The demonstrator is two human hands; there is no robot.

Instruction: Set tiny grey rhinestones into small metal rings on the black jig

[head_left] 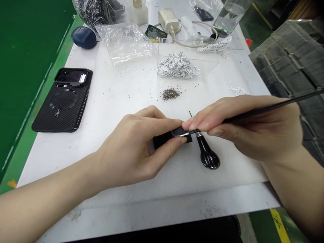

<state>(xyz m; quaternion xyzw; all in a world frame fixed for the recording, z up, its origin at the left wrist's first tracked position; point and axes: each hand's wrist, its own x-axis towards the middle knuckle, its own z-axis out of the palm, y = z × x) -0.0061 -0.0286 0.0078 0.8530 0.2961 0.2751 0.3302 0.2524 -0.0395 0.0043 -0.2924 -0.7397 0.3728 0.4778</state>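
Observation:
My left hand (136, 145) pinches a small black block (164, 138) between thumb and fingers, low over the white table (121, 91). My right hand (243, 125) is closed round a long thin black tool (273, 107) like a pen. The tool's metal tip (183, 134) touches the block's top edge. A black awl (207, 155) with a rounded handle lies on the table just under my right fingers. Its thin point sticks up behind them.
A black phone (64, 104) in a textured case lies at the left. A small heap of tiny dark parts (171, 93) and a pile of white paper bits (177, 65) sit behind my hands. Plastic bags (124, 40), a charger (168, 20) and a blue case (84, 37) crowd the far edge.

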